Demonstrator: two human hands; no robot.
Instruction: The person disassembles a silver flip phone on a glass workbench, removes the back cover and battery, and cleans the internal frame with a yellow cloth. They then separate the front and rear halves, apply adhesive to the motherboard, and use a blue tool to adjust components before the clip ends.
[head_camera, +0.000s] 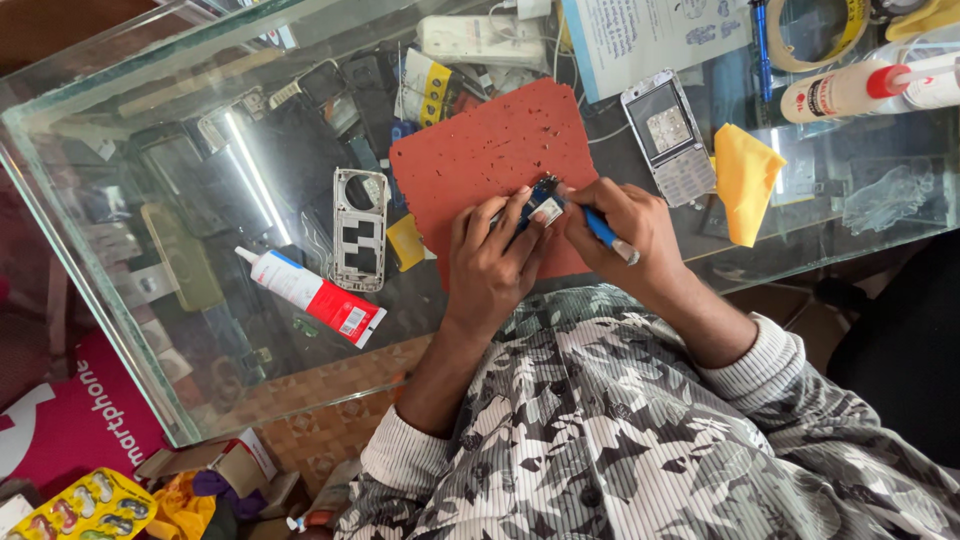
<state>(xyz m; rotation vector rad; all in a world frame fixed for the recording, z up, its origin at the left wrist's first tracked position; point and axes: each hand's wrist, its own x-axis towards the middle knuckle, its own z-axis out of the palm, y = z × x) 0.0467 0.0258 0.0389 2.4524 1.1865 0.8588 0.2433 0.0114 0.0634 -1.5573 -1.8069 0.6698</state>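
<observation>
- My left hand (492, 262): fingertips pinching the small circuit board (545, 203) flat on the red mat (480, 160), steadying it.
- My right hand (625, 228): fingers closed around the blue-handled tool (603, 230), tip at the board.

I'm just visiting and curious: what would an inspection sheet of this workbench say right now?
Surface: glass counter top, with phone parts showing beneath it.
Job's things: small blue circuit board on a red mat; blue-handled tool touching the board.
Clutter: white and red glue tube, silver phone frame, keypad phone, yellow cloth, tape roll, second glue bottle.
Hands: left hand steadies the board; right hand grips the tool.
Cables: white cable running behind the mat.
Surroundings: pill blister pack on the floor, lower left.
</observation>
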